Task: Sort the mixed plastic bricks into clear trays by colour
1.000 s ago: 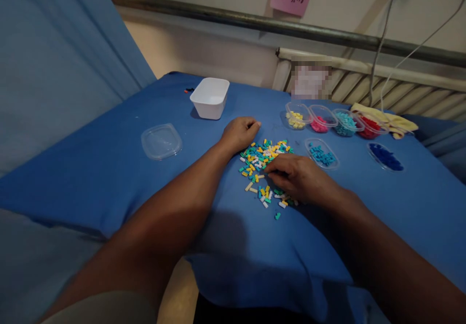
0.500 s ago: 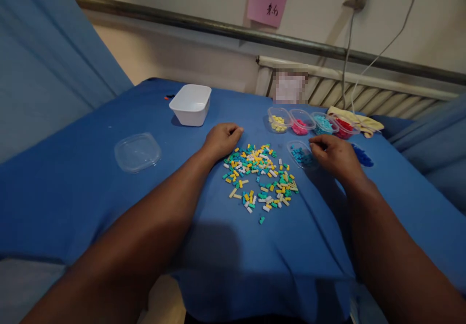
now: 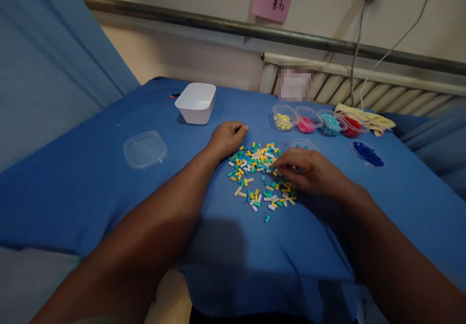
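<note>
A pile of small toy building bricks, in yellow, white, green, teal and cream, lies spread on the blue cloth in front of me. My left hand rests at the pile's upper left edge, its fingers curled in; whatever they may hold is hidden. Over the right part of the pile, my right hand reaches down, thumb and fingers drawn together at the bricks. Its fingertips are partly hidden, and I cannot make out a brick in them. Just behind this hand, a clear tub of teal-blue bricks is mostly covered.
Clear tubs hold yellow bricks, pink bricks, light-blue bricks and red bricks. Dark blue bricks lie farther right. A white bin and a clear lid are at left. A yellow cloth lies near the radiator.
My right hand has moved left from the tub of teal-blue bricks to the pile. My left hand stays beside the pile. The view has shifted slightly.
</note>
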Available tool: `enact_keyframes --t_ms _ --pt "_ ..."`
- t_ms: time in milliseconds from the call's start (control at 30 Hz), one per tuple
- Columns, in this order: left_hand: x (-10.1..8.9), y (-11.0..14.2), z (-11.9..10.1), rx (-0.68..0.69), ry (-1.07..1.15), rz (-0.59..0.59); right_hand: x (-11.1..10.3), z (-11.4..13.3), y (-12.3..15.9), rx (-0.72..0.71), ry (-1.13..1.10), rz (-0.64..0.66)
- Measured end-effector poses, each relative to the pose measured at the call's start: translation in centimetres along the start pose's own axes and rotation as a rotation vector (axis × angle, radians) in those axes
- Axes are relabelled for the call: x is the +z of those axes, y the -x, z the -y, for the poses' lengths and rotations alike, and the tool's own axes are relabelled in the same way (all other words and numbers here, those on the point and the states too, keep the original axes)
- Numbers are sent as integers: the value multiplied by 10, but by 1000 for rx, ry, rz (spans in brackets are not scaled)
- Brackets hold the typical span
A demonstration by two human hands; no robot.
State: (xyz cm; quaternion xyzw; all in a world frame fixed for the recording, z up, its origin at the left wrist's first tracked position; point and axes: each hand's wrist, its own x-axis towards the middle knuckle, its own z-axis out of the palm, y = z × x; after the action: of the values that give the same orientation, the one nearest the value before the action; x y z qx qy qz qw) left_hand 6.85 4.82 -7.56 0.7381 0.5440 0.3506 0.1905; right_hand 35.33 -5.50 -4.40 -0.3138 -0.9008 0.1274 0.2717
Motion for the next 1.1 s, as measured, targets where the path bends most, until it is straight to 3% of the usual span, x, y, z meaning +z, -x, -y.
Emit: enact_keyframes --t_ms 133,567,767,967,1100 --pt "2 0 0 19 16 0 12 26 -12 -177 -82 182" --pt "1 2 -3 31 7 1 15 30 -9 -64 12 339" --pt "1 3 -5 13 -8 0 19 35 -15 -42 126 312" --pt "1 1 -2 29 7 8 22 38 -18 -46 96 330" --pt "-1 1 -3 23 -12 11 13 32 -16 -10 123 196"
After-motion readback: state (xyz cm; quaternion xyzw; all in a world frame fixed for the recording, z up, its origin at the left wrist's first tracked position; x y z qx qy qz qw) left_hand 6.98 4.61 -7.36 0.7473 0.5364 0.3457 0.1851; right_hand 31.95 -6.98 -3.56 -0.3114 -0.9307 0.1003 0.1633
